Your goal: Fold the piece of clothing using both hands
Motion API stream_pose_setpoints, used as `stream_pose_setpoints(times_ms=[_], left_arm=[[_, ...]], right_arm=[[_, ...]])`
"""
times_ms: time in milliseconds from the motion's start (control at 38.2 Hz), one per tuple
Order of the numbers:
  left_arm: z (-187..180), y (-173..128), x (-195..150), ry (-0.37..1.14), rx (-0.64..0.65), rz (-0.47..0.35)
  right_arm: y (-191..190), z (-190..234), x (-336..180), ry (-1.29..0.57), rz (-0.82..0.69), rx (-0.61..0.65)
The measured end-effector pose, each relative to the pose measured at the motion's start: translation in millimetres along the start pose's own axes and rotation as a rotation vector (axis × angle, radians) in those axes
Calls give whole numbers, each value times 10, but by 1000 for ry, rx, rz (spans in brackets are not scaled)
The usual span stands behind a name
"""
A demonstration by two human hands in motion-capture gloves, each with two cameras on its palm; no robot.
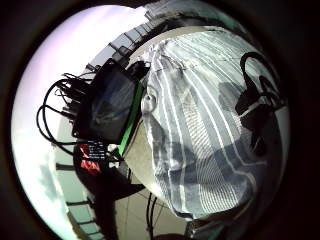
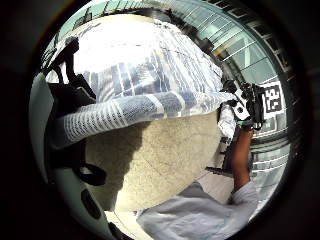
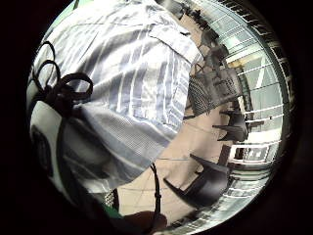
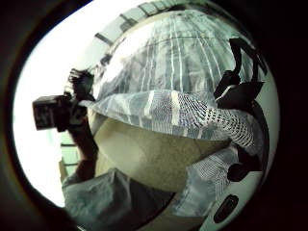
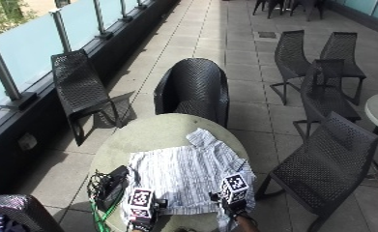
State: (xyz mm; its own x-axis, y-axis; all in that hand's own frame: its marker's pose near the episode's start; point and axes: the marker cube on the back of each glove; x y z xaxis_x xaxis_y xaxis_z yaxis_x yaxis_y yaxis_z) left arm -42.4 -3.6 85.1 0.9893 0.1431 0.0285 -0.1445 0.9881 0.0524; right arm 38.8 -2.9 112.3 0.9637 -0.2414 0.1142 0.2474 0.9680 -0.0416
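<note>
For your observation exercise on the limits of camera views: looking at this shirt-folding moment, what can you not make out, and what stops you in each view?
- Left hand and right hand, outside view: marker cubes cover the fingers, so the grip on the shirt is hidden.
- Shirt's near hem, outside view: behind both hands.
- Black device on the round table: too small to identify.
- Shirt's far sleeve, thumb side palm views: hidden beyond the lifted edge.
</note>
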Motion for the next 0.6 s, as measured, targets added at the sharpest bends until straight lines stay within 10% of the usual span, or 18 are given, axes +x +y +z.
stream_pose_setpoints(times_ms=[209,366,601], left_arm=[[-674,103,-52,76,-218,134],[-1226,-801,-272,-33,-16,-84],[-905,-2030,-447,-181,34,-227]], right_arm=[[-32,-665,-133,-102,-119,-211],[-1025,-1176,-54,-97,-18,-72],[-2051,-1442,-55,187,193,-17]])
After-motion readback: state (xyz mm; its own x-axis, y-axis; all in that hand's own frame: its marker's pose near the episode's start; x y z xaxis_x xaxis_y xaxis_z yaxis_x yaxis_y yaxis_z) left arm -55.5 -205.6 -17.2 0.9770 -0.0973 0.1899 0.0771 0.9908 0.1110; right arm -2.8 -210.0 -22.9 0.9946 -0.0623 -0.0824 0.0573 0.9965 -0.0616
